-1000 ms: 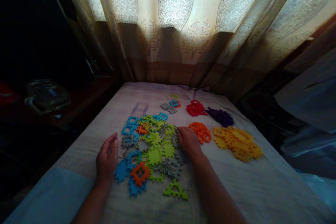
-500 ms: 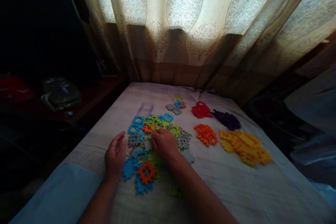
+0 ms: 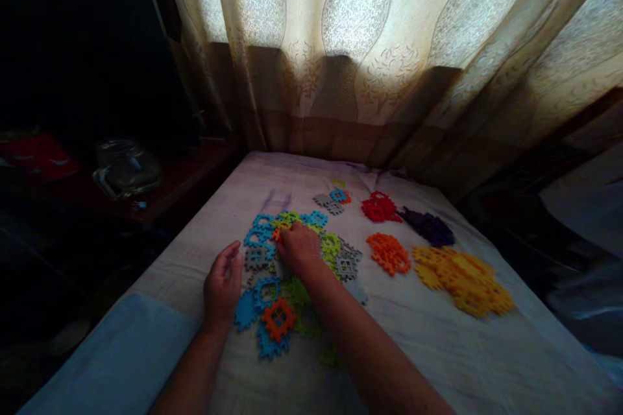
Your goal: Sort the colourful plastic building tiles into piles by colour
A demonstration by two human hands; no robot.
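Observation:
A mixed heap of flat plastic interlocking tiles with toothed edges lies on the sheet in front of me. My right hand (image 3: 299,249) reaches over the heap's upper part, its fingers closed down on an orange interlocking tile (image 3: 276,234), mostly covered by the hand. Around it lie green tiles (image 3: 288,216), blue tiles (image 3: 257,230) and grey tiles (image 3: 346,266). Nearer to me, another orange tile (image 3: 279,319) rests on blue ones. My left hand (image 3: 222,285) is held at the heap's left edge, fingers loosely apart and nothing in it.
Rightward sit separate piles: red tiles (image 3: 380,207), dark purple tiles (image 3: 428,227), orange tiles (image 3: 388,253) and yellow tiles (image 3: 464,279). A small mixed group (image 3: 331,202) is farther back. Blue cloth (image 3: 131,356) covers the near left corner; a patterned curtain (image 3: 335,91) hangs behind.
My right hand has moved a little farther forward across the heap, onto the orange tile. My left hand keeps its place beside the heap. The whole view has shifted slightly.

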